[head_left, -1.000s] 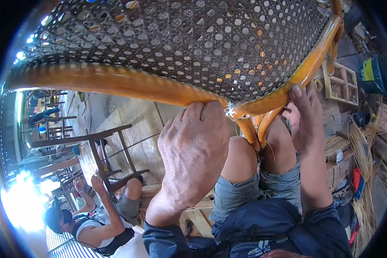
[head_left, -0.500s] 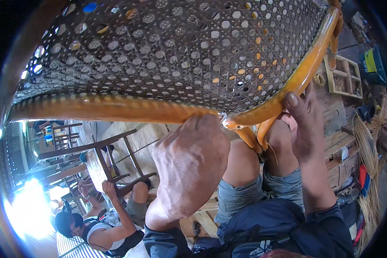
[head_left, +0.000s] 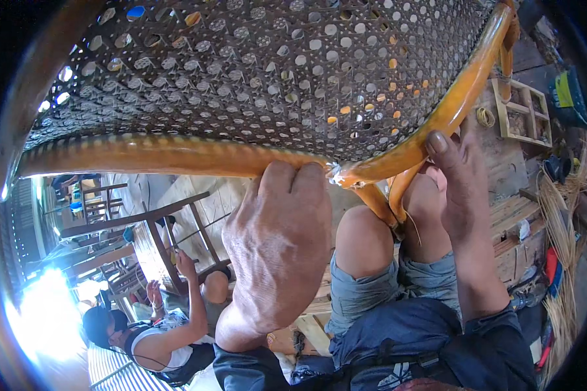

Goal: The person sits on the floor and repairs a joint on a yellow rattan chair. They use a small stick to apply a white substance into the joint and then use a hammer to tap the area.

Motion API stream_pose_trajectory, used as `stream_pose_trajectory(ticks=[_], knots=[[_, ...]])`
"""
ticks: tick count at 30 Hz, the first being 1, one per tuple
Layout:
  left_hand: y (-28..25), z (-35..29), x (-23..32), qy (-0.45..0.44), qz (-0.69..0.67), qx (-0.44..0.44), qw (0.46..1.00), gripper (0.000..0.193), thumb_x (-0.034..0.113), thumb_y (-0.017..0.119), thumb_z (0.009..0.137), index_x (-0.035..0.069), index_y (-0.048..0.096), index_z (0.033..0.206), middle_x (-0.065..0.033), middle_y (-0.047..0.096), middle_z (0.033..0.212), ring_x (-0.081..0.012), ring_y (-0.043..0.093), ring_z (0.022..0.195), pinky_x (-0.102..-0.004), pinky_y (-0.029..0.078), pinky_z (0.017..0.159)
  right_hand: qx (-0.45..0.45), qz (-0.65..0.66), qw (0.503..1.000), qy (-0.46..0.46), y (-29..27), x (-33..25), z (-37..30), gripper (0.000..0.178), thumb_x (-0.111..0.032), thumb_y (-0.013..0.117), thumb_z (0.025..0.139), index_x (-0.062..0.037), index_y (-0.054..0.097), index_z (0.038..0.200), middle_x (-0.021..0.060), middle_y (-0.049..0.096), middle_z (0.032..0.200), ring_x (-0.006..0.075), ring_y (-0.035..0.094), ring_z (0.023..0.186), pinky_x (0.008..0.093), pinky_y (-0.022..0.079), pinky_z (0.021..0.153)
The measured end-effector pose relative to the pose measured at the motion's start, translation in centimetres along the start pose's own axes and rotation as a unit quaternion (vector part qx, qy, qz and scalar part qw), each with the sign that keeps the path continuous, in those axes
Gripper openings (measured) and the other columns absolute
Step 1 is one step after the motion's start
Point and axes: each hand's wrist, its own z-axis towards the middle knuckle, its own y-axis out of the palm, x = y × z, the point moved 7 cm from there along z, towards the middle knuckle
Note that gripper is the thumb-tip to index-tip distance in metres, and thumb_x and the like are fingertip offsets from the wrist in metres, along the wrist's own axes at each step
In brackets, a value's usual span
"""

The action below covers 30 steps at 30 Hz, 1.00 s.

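Glossy orange-brown rattan frame [head_left: 372, 169], strung with dark, open-holed cane mesh [head_left: 261, 85], slants across the upper view, its near corner above the wearer's bare knees [head_left: 365, 241]. The left hand [head_left: 277, 238] is curled fist-like and appears to clasp the long rail [head_left: 143, 155], just beside a frayed white patch [head_left: 334, 173] at the joint; its fingertips are hidden. The right hand [head_left: 462, 176] seems to pinch the rising rail [head_left: 467, 96], thumb on the near face, other fingers mostly out of sight behind. The step in hand looks like steadying this corner; any shift of grip would call for both hands moving evenly. Two slim orange-brown poles [head_left: 375, 204] run down between the knees, their lower ends hard to make out. Beyond, at right, lie a pale wooden divided tray [head_left: 531, 115] and loose straw-coloured strands [head_left: 557, 274], partly lost at the dark rim. Farthest, at left, a co-worker [head_left: 176, 339] sits near a brown wooden chair frame [head_left: 134, 216]; white glare [head_left: 42, 313] swallows detail there.
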Motion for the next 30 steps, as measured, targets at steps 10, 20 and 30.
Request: stream_pose_trajectory(ticks=[10, 20, 30], knots=[[0.0, 0.3, 0.4, 0.055, 0.039, 0.02, 0.998, 0.022, 0.008, 0.06, 0.071, 0.005, 0.057, 0.092, -0.0097, 0.051, 0.087, -0.0283, 0.054, 0.082, -0.038, 0.048, 0.064, -0.025, -0.009, 1.0, 0.001, 0.3, -0.2, 0.0, 0.073, -0.028, 0.076, 0.08, 0.0029, 0.035, 0.133, 0.0119, 0.056, 0.114, 0.0181, 0.054, 0.107, 0.0324, 0.041, 0.098], [0.0, 0.0, -0.1, 0.073, 0.009, 0.048, 0.996, 0.015, 0.007, 0.061, 0.071, 0.006, 0.056, 0.085, -0.0101, 0.052, 0.083, -0.0288, 0.055, 0.082, -0.0392, 0.049, 0.064, -0.014, 0.0, 1.0, 0.007, 0.0, 0.3, 0.0, 0.072, -0.026, 0.077, 0.079, 0.0019, 0.037, 0.131, 0.0103, 0.056, 0.11, 0.0168, 0.056, 0.102, 0.0306, 0.044, 0.092], [0.5, -0.8, -1.0, -0.026, -0.017, 0.045, 0.999, 0.01, 0.008, 0.063, 0.077, 0.007, 0.054, 0.08, -0.0112, 0.054, 0.075, -0.0307, 0.06, 0.071, -0.0424, 0.049, 0.058, -0.02, -0.033, 0.999, 0.004, 0.0, 0.2, 0.0, 0.078, -0.03, 0.078, 0.079, 0.0032, 0.033, 0.134, 0.0104, 0.056, 0.11, 0.0164, 0.055, 0.102, 0.0297, 0.044, 0.091]])
